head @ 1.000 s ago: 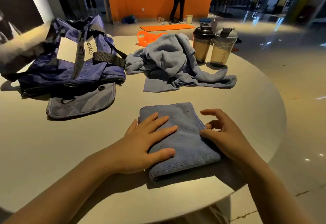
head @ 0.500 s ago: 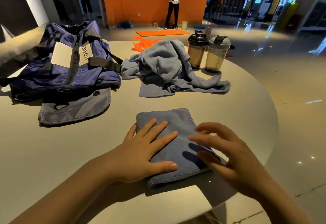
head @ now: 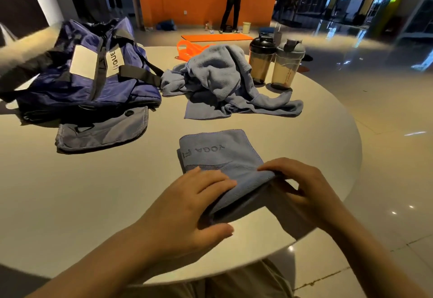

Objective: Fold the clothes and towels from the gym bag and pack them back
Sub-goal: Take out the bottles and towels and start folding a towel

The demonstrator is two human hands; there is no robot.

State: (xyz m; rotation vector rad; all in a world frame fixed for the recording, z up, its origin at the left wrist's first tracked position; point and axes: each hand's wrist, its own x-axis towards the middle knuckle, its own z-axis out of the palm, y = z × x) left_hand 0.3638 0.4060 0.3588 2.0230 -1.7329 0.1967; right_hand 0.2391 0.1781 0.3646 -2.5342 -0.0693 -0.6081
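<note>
head view: folded blue towel (head: 218,154) lies on the desk (head: 93,192) near edge, long axis running near-far. left hand (head: 187,206) rests flat on its near-left part, fingers straight. right hand (head: 302,187) pinches the near-right edge, lifting it, so the fold likely goes leftward. towel reads "yoga", upside down. gym bag (head: 82,75) far left, label reads "ique", partly hidden. unfolded towel pile (head: 220,79) far centre.

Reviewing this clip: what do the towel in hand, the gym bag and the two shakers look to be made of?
Towel: soft blue looped or microfibre cloth, matte and fuzzy, with woven lettering; it bends limply where the right hand lifts it.
Gym bag: likely nylon, a thin navy weave with slight sheen and fine creases, black webbing straps.
Shakers: probably translucent plastic cups with opaque dark and grey lids.
</note>
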